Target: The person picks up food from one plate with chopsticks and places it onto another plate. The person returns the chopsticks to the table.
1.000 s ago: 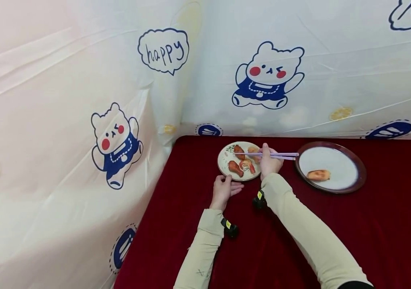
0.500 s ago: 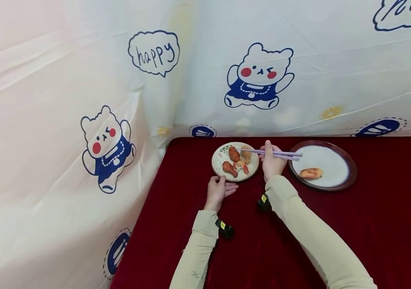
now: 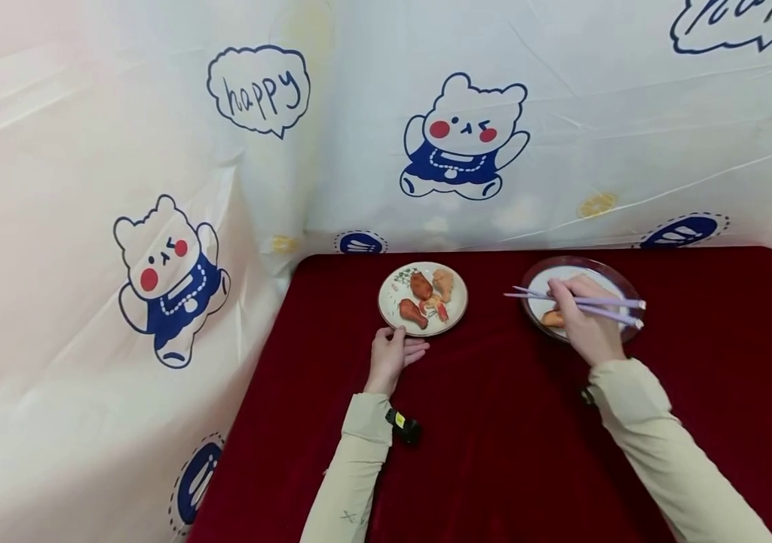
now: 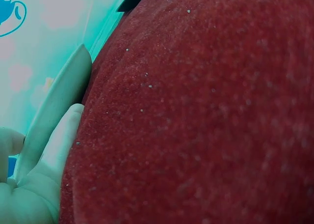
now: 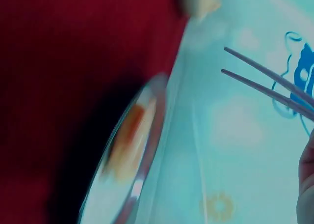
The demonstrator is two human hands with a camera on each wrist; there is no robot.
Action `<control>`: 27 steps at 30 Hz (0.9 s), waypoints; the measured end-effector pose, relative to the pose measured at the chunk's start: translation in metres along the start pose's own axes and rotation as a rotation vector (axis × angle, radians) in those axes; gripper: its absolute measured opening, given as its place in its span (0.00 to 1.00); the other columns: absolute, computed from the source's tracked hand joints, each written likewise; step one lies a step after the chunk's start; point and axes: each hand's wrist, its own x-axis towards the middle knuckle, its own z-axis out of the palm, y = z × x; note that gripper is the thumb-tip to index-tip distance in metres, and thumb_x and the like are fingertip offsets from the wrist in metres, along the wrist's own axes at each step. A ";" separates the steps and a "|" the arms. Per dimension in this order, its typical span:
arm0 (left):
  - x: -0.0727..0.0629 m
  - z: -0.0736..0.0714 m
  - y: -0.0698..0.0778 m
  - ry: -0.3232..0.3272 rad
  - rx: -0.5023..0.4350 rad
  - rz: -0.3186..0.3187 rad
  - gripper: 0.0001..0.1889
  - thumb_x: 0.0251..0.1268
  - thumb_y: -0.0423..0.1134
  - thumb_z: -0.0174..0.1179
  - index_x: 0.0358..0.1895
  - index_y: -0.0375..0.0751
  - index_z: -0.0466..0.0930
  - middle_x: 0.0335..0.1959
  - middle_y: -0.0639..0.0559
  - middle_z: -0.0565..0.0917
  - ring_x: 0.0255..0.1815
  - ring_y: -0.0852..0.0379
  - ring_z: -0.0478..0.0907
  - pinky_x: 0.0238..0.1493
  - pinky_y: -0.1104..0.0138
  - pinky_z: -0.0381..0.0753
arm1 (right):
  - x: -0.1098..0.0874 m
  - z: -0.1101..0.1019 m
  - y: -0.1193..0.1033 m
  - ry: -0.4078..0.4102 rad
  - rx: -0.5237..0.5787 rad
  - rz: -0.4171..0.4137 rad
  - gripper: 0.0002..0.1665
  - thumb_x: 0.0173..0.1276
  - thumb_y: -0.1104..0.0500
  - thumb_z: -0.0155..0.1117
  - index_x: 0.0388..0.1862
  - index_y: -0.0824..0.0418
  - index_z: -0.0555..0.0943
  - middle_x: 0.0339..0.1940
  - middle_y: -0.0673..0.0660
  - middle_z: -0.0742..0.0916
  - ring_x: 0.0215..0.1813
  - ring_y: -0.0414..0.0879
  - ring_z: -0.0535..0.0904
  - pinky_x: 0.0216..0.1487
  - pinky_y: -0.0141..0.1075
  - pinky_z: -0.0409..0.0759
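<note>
My left hand (image 3: 389, 360) pinches the near rim of a small plate (image 3: 393, 299), thumb at the edge and fingers beside and below it. On that plate lie a drumstick (image 3: 413, 313), a browned meat piece (image 3: 421, 285), a pale fried piece (image 3: 443, 283) and a shrimp (image 3: 436, 308). Over a larger brown-rimmed plate (image 3: 630, 285), my right hand (image 3: 589, 328) grips lilac chopsticks (image 5: 265, 74). Their tips point left, slightly apart, with nothing between them. Below the hand, a golden-brown bread-like piece (image 3: 552, 318) lies on the larger plate, partly covered by the hand.
A dark red cloth (image 3: 481, 422) covers the table. Behind and to the left hangs a pale curtain (image 3: 352, 151) printed with bears. A black wrist camera (image 3: 405, 427) is strapped to the left wrist.
My right hand has moved right with the chopsticks, from the small plate to above the larger one. My left hand stays at the small plate's rim. The head view has shifted slightly.
</note>
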 end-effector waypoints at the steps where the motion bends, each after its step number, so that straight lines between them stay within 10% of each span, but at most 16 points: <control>1: 0.001 0.000 0.000 0.001 0.000 0.001 0.22 0.79 0.44 0.43 0.65 0.32 0.58 0.48 0.27 0.81 0.46 0.42 0.85 0.48 0.61 0.87 | -0.003 -0.010 0.003 -0.011 -0.021 -0.076 0.11 0.67 0.65 0.63 0.25 0.66 0.85 0.20 0.46 0.81 0.25 0.30 0.74 0.24 0.18 0.70; 10: 0.000 0.002 0.002 0.007 -0.015 -0.030 0.22 0.78 0.44 0.44 0.65 0.34 0.58 0.47 0.31 0.83 0.43 0.47 0.87 0.47 0.63 0.87 | -0.037 -0.087 0.025 -0.094 -0.139 -0.214 0.14 0.59 0.77 0.63 0.20 0.62 0.81 0.21 0.48 0.80 0.27 0.28 0.69 0.27 0.17 0.65; 20: 0.003 0.000 0.000 0.012 -0.022 -0.019 0.20 0.78 0.44 0.44 0.62 0.35 0.61 0.46 0.32 0.83 0.42 0.47 0.87 0.46 0.62 0.87 | -0.047 -0.077 0.040 -0.111 0.039 -0.376 0.09 0.62 0.73 0.64 0.23 0.67 0.83 0.23 0.55 0.81 0.30 0.32 0.72 0.32 0.17 0.68; 27: 0.003 0.001 0.000 0.012 -0.033 -0.018 0.20 0.78 0.44 0.44 0.63 0.34 0.60 0.46 0.32 0.83 0.43 0.47 0.87 0.47 0.63 0.87 | -0.034 -0.068 0.054 -0.044 -0.103 -0.093 0.07 0.64 0.70 0.63 0.26 0.68 0.84 0.23 0.45 0.81 0.27 0.29 0.71 0.27 0.17 0.66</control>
